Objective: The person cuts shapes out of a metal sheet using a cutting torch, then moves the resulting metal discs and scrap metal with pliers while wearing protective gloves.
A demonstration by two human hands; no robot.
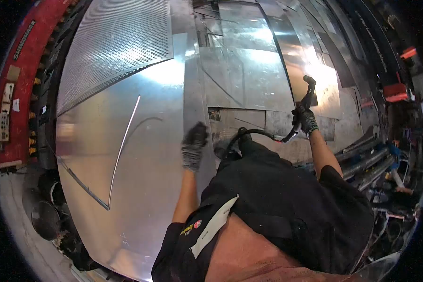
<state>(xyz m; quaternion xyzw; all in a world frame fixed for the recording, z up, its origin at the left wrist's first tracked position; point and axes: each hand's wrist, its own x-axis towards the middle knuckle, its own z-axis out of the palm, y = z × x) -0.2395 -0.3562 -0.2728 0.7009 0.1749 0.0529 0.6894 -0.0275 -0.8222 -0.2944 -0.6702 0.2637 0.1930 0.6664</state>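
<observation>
My right hand, in a grey and black glove, is wrapped round the handle of a black torch with its head pointing up and away. A black cable runs from the torch's lower end back towards my body. My left hand, gloved too, is over the right edge of a large smooth metal sheet; its fingers look curled and dark, and whether they hold anything is hidden. On that sheet, left of my left hand, a thin bright metal rod meets a darker strip at a sharp angle.
A perforated metal sheet covers the upper left. Several flat sheets lie ahead. A red machine stands at the far left. Metal pipes and clutter are at the right. Dark round objects sit at the lower left.
</observation>
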